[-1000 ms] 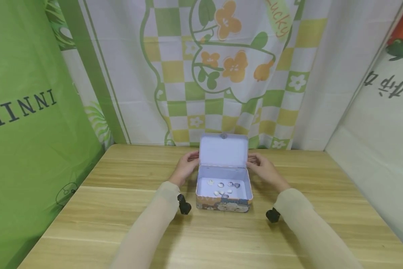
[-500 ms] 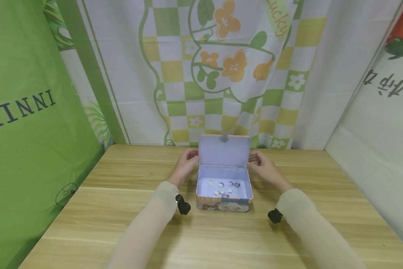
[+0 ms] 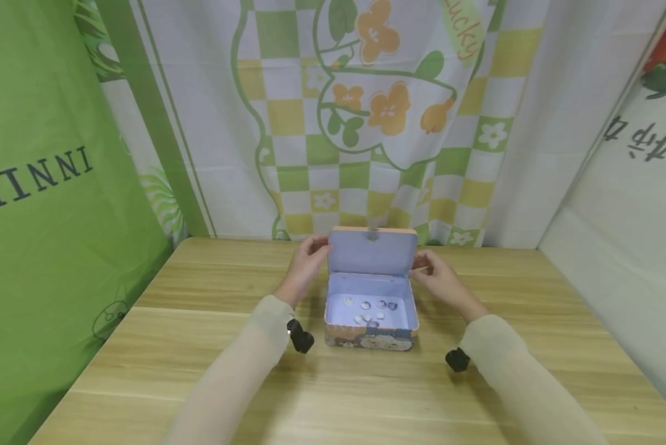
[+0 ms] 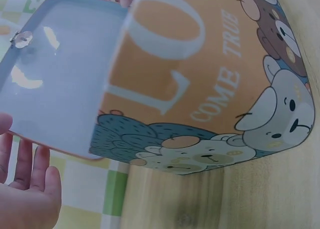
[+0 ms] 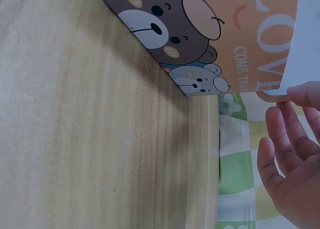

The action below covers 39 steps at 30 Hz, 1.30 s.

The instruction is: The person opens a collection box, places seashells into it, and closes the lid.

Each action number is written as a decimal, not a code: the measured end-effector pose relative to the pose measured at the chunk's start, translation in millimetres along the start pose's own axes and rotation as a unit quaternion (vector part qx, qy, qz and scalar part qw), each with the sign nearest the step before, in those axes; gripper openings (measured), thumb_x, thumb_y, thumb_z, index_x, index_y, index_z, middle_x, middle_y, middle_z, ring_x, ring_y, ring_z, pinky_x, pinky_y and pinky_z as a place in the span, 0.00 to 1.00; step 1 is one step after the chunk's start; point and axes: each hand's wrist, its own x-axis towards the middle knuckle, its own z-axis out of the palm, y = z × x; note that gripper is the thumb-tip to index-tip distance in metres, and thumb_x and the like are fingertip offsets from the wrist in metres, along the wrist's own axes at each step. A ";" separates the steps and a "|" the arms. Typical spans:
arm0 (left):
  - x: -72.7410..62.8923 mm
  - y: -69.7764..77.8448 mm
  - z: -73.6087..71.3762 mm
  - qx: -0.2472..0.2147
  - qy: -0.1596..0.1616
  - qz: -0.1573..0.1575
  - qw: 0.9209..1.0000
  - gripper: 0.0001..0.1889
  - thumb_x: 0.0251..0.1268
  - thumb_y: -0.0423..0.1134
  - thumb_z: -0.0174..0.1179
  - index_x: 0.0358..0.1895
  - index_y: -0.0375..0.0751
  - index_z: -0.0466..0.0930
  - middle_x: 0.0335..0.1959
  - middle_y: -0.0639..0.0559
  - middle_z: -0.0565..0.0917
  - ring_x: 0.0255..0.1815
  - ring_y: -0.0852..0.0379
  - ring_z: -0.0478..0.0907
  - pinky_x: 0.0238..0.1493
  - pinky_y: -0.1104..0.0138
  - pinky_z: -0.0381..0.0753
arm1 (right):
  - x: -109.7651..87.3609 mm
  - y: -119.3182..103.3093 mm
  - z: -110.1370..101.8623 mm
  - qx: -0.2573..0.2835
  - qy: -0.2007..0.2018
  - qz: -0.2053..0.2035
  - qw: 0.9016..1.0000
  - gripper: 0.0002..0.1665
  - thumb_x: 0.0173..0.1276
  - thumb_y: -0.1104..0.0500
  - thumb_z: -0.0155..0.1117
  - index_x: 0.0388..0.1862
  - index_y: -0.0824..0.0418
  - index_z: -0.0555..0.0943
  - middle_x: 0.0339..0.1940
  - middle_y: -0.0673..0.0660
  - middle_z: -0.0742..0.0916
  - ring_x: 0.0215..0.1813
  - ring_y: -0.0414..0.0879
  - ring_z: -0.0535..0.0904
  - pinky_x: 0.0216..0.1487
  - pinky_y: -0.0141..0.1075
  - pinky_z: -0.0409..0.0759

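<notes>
A tin box (image 3: 369,337) printed with cartoon bears stands on the table with its hinged lid (image 3: 372,252) raised. Several small, roundish white and purplish-grey pieces (image 3: 366,305), like little shells, lie on its pale floor. My left hand (image 3: 306,269) pinches the lid's left edge, thumb over the inner face and fingers behind, as the left wrist view shows. At the lid's lower right corner, near the hinge, my right hand (image 3: 441,281) has its thumb and fingertips on the edge. The side lettering (image 5: 240,64) shows in the right wrist view.
The wooden table (image 3: 199,346) ends at a patterned curtain (image 3: 344,185) close behind the lid. A green cloth (image 3: 60,247) hangs at the left, and a thin dark cable (image 3: 107,318) loops beside the table edge. A pale printed cloth (image 3: 628,247) hangs at the right.
The lid has swung forward, and its orange outer rim now shows along the top. My left hand has slid higher on the lid's edge. The box and the pieces inside stay put.
</notes>
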 end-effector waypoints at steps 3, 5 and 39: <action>-2.0 5.3 -1.4 -0.005 -0.001 0.006 1.000 0.18 0.72 0.38 0.60 0.60 0.35 0.76 0.58 0.43 0.79 0.61 0.47 0.73 0.65 0.55 0.72 | -0.6 -0.3 -1.0 -0.010 0.003 -0.005 1.000 0.14 0.71 0.66 0.60 0.53 0.69 0.74 0.49 0.67 0.83 0.50 0.57 0.79 0.49 0.41 0.77; -3.5 7.5 -2.5 -0.004 0.000 0.007 1.000 0.18 0.71 0.38 0.61 0.60 0.36 0.77 0.58 0.43 0.80 0.60 0.48 0.73 0.65 0.55 0.72 | -1.2 -1.5 -1.9 -0.017 0.001 0.001 1.000 0.13 0.72 0.66 0.60 0.53 0.69 0.74 0.49 0.67 0.83 0.49 0.56 0.79 0.49 0.41 0.77; -26.2 18.7 -13.3 0.027 -0.040 0.012 0.999 0.16 0.72 0.39 0.60 0.58 0.37 0.77 0.57 0.45 0.79 0.62 0.48 0.74 0.65 0.54 0.72 | -38.0 -33.5 -8.0 -0.042 -0.058 0.017 0.997 0.18 0.77 0.55 0.61 0.53 0.68 0.82 0.40 0.63 0.88 0.41 0.61 0.83 0.39 0.41 0.83</action>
